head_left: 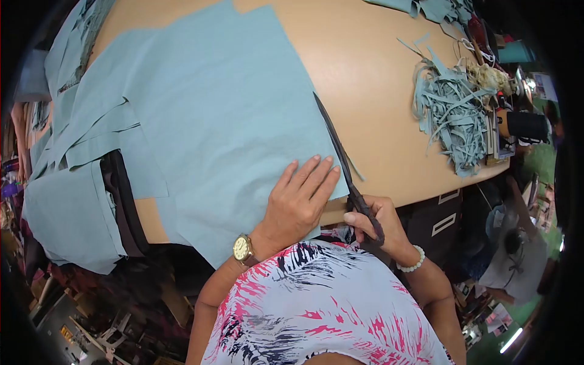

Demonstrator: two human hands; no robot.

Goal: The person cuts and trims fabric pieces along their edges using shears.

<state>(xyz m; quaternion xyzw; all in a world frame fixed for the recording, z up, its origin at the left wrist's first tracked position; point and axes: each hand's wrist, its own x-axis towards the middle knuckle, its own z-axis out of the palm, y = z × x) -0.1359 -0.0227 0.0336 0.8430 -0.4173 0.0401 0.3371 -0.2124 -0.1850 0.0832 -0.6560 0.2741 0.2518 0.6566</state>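
Looks like a big blue-green cloth [213,103] spread across the middle of the surface [377,73], with one long straight edge aimed at 11 o'clock (counting 12 as straight out from the body). Note the left hand [301,198] on the near end of that cloth, palm down and flat, fingers a little apart, not gripping anything. Then the right hand [389,220], curled tight round the handles of the dark scissors [348,173], thumb over on the cloth side.

Worth staring at: the way those scissors line up with the cloth. Blades off toward 11 o'clock from the right hand, long axis nearly parallel to the edge and right along it. Can't tell if slightly parted or fully together at the blades. Closer to the tip: the left hand, with fingertips just beside the blades. Right hand way back at the handle end, about 5 o'clock from the tip.

Also got a thin strip [359,173] just on the 3 o'clock side of the blades, plus a tangled pile of strips [453,109] well apart, at 2 o'clock from the scissors. More cloth pieces [70,210] over at 9 o'clock from the left hand.
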